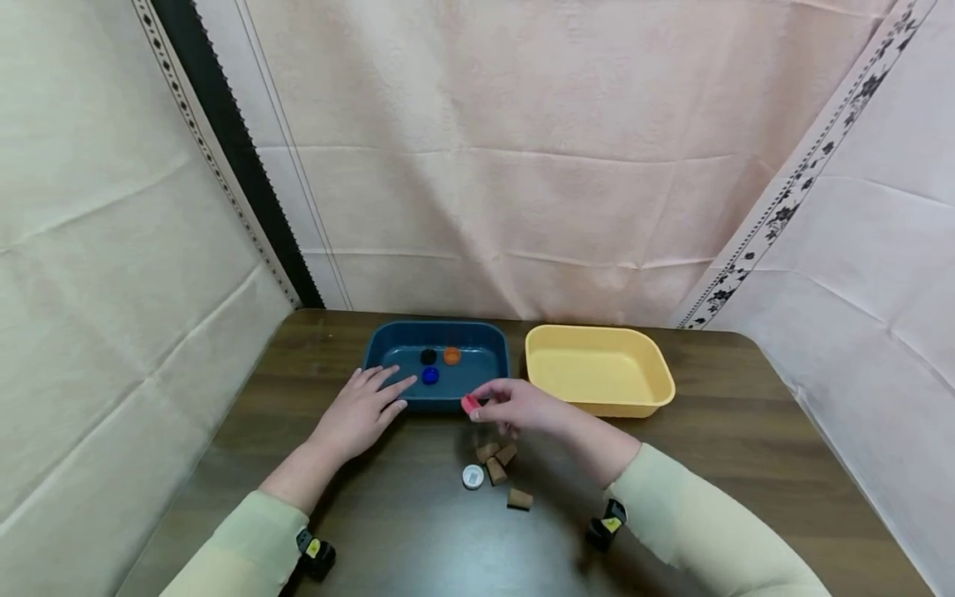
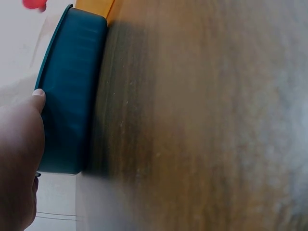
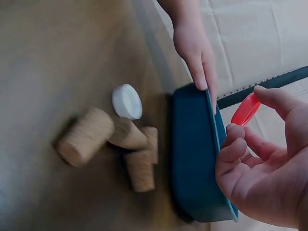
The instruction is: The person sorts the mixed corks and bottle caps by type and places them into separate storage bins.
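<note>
My right hand [image 1: 524, 406] pinches a red bottle cap [image 3: 246, 109] between thumb and fingers, at the front right corner of the dark blue tub [image 1: 429, 405]. Spread over the tub's left end is my left hand [image 1: 360, 417], its fingers fairly straight and its thumb [image 2: 39, 97] at the rim. Inside the tub lie a black cap [image 1: 429, 356], an orange cap [image 1: 452, 356] and a blue cap [image 1: 430, 376]. Below the right hand, a white cap [image 3: 127, 101] lies on the table beside several corks [image 3: 86, 137].
A yellow tub [image 1: 597, 365] stands just right of the blue one, toward the back of the brown wooden table [image 1: 388, 531]. Pale cloth [image 1: 477, 166] hangs behind the table and along both sides. One cork [image 1: 520, 499] lies nearer me than the others.
</note>
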The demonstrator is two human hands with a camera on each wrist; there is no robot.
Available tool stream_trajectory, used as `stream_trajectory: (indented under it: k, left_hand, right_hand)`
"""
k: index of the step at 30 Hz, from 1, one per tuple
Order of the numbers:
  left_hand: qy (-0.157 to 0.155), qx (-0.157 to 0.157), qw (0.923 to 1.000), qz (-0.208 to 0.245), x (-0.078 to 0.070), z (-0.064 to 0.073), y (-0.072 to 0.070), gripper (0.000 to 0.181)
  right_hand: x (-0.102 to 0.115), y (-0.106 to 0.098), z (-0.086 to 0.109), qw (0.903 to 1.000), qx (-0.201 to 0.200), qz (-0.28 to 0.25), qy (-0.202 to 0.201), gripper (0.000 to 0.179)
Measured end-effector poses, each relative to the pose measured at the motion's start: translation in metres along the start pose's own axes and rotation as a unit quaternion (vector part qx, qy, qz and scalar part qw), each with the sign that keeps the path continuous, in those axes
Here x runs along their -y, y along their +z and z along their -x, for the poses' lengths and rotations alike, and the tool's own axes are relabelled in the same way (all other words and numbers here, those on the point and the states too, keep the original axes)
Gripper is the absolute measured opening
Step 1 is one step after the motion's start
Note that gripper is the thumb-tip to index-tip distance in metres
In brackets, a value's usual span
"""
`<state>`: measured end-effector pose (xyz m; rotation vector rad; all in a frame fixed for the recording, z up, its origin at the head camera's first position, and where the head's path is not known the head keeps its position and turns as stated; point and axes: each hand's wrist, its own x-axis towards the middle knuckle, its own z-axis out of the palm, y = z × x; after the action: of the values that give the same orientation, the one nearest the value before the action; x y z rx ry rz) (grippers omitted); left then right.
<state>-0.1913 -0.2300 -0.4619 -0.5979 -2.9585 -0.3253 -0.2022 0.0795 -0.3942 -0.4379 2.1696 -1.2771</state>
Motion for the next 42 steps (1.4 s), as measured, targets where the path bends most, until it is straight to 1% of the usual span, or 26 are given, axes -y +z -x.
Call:
stream_trajectory:
  k: [5, 8, 11, 16, 21, 27, 31, 33, 35, 39, 41, 42]
  left_hand:
    - [0.003, 0.003, 1.0, 0.003, -0.002, 0.0, -0.001, 0.049]
    - [0.002, 0.006, 1.0, 0.001, -0.001, 0.0, -0.002, 0.049]
    - [-0.001, 0.008, 1.0, -0.002, 0.001, 0.001, -0.002, 0.049]
    - [0.0, 0.011, 0.9999, -0.001, 0.0, 0.001, -0.003, 0.049]
    - [-0.006, 0.015, 0.9999, 0.003, -0.001, 0.001, -0.005, 0.05]
    - [-0.008, 0.019, 0.9998, 0.004, 0.002, 0.001, -0.005, 0.05]
    - [-0.008, 0.019, 0.9998, 0.001, 0.002, 0.0, -0.004, 0.05]
    - [-0.009, 0.018, 0.9998, -0.001, 0.002, -0.001, -0.004, 0.05]
    - [-0.009, 0.018, 0.9998, -0.001, 0.002, -0.001, -0.004, 0.05]
    - [-0.009, 0.02, 0.9998, 0.001, 0.002, -0.001, -0.004, 0.05]
    - [-0.009, 0.02, 0.9997, 0.003, 0.002, 0.0, -0.003, 0.05]
    - [-0.008, 0.02, 0.9998, 0.003, 0.001, 0.0, -0.003, 0.05]
  right_hand:
    - [0.016, -0.012, -0.014, 0.9999, -0.001, -0.004, 0.011, 0.041]
    - [0.024, -0.017, -0.024, 0.9998, 0.006, 0.005, 0.016, 0.039]
    - [0.03, -0.021, -0.038, 0.9997, 0.009, 0.01, 0.022, 0.041]
    - [0.032, -0.025, -0.058, 0.9994, 0.003, -0.006, 0.035, 0.041]
    - [0.03, -0.021, -0.073, 0.9993, -0.01, 0.005, 0.035, 0.04]
    - [0.027, -0.011, -0.086, 0.9974, -0.033, 0.049, 0.041, 0.038]
    - [0.026, -0.008, -0.094, 0.9948, -0.047, 0.073, 0.053, 0.037]
    - [0.025, -0.005, -0.098, 0.9922, -0.055, 0.093, 0.061, 0.037]
    - [0.025, -0.002, -0.102, 0.9872, -0.066, 0.13, 0.066, 0.038]
    - [0.021, 0.005, -0.109, 0.9697, -0.089, 0.217, 0.067, 0.043]
    - [0.019, 0.008, -0.112, 0.9619, -0.097, 0.246, 0.07, 0.045]
    - [0.018, 0.01, -0.112, 0.9595, -0.1, 0.253, 0.073, 0.044]
